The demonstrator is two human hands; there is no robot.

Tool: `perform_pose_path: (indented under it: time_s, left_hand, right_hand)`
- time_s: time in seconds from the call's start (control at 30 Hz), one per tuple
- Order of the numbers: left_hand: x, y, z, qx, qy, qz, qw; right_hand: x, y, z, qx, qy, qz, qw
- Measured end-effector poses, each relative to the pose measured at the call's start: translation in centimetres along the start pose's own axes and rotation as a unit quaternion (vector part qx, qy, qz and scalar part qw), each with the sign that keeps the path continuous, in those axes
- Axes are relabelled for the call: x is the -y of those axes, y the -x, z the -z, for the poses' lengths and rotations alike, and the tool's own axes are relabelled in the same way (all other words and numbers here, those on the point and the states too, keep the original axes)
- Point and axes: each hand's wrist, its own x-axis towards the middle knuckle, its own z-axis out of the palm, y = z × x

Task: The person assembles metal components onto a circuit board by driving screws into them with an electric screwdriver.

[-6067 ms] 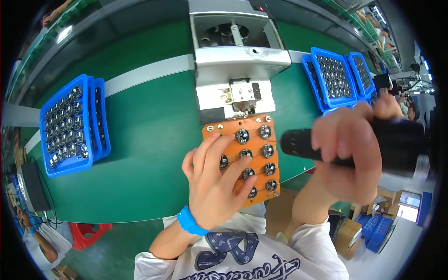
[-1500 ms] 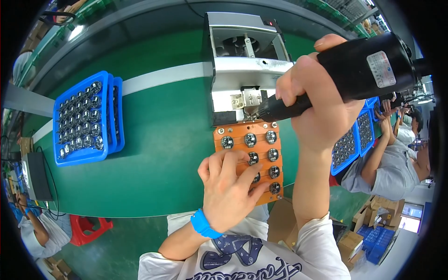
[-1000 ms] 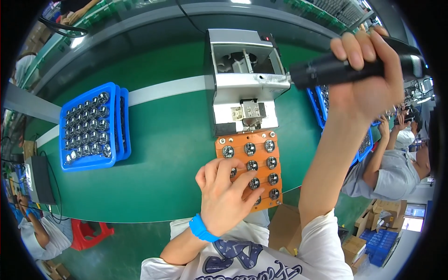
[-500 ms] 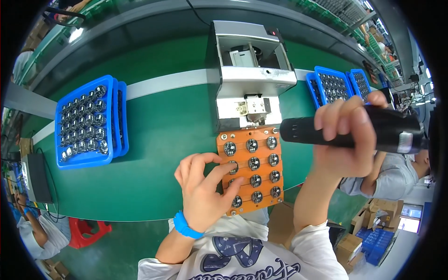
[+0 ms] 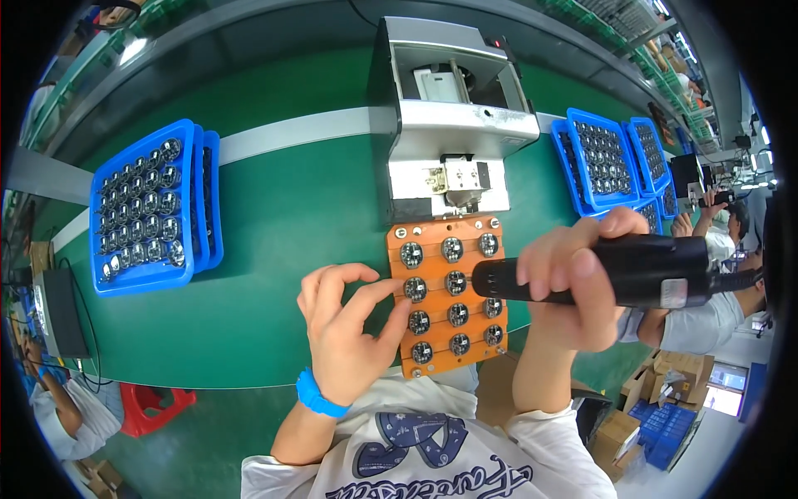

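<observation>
1. Green worktop (image 5: 274,249) below
2. Right hand (image 5: 573,287) clasps black power screwdriver (image 5: 657,262), nose over the orange board (image 5: 433,271)
3. Left hand (image 5: 347,349), empty, loosely curled at board's edge, perhaps steadying it
4. Silver machine (image 5: 461,125) just beyond, presumably for reach

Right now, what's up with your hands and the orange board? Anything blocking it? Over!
Left fingers at left edge of orange board; right fingers around black tool; round parts in rows on board; tool hides part of right column.
</observation>
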Motion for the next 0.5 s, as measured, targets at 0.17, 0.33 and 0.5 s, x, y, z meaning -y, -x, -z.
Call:
perform_pose_path:
  time_s: [0.17, 0.33, 0.5]
  left_hand:
    - [0.2, 0.1, 0.2, -0.005, 0.013, 0.009, 1.0]
    - [0.2, 0.2, 0.1, -0.008, 0.015, 0.007, 1.0]
    - [0.3, -0.1, 0.3, -0.009, 0.019, 0.008, 1.0]
  right_hand:
    - [-2.3, 1.4, -0.9, -0.016, 0.026, -0.031, 0.999]
    - [-2.7, 1.7, -0.8, -0.017, 0.017, -0.053, 0.998]
    - [-1.4, -0.1, -0.7, -0.011, -0.019, -0.031, 0.999]
